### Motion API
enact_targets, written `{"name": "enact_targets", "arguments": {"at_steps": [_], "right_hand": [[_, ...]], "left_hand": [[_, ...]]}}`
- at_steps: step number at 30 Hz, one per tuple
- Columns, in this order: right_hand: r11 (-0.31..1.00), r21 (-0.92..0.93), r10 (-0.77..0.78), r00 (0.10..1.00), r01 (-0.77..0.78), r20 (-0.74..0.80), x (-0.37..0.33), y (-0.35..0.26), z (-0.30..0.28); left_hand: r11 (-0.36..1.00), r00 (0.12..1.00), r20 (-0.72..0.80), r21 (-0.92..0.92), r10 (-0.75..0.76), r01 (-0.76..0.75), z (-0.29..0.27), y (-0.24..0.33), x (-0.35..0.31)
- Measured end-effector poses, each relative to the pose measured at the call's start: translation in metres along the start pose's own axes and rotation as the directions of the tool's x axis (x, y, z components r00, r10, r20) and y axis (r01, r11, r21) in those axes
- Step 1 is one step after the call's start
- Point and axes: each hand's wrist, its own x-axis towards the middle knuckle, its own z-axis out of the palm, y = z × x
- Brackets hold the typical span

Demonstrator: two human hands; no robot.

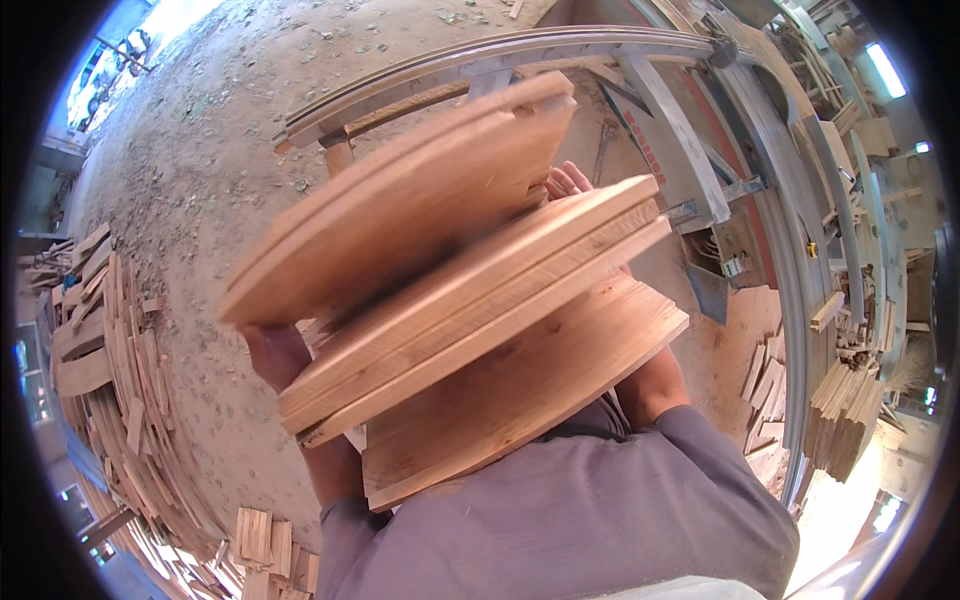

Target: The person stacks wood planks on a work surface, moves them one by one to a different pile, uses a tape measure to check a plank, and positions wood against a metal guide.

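I carry a loose stack of wooden boards in front of my chest, tilted up toward the right. The far board (420, 190) is broad, with a grooved edge, and looks slightly blurred. Thick boards (480, 300) lie across the middle, and a wide board (530, 375) rests nearest my body. My left hand (275, 352) supports the stack at its left end, its fingers mostly hidden beneath the wood. On the other side, fingertips of my right hand (570, 180) show curled between the far and middle boards; the rest of it is hidden.
Ahead stands a long bench frame (500, 50) with metal legs, joining a metal rail (790, 250) on the right. Scrap wood (115, 350) is heaped at left. Stacked boards (845, 410) stand at right, and cut pieces (265, 545) lie lower left. The dirt floor (210, 200) carries debris.
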Motion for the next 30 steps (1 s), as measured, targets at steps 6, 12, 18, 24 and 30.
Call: {"name": "enact_targets", "arguments": {"at_steps": [6,12,18,24,30], "right_hand": [[0.995,0.018,0.095,0.995,-0.095,0.017,-0.003,-0.012,-0.006],[0.995,0.045,-0.098,0.962,0.089,0.254,-0.021,-0.020,0.008],[0.991,0.088,0.097,0.992,-0.104,0.076,-0.021,-0.024,-0.005],[0.995,0.093,0.022,0.990,-0.035,0.137,-0.021,-0.021,-0.007],[0.966,-0.045,-0.236,0.944,0.253,0.229,-0.018,-0.001,-0.032]], "left_hand": [[0.971,1.000,0.016,-0.237,-0.020,0.023,0.008,-0.008,0.046],[0.992,0.977,-0.210,-0.128,-0.041,0.014,0.043,-0.002,0.062],[0.985,0.975,-0.200,-0.161,-0.094,0.062,0.073,0.002,0.063],[0.995,0.986,-0.142,-0.073,-0.084,0.074,0.051,-0.011,0.088],[0.991,0.945,-0.301,-0.007,-0.131,0.135,0.068,-0.018,0.105]]}}
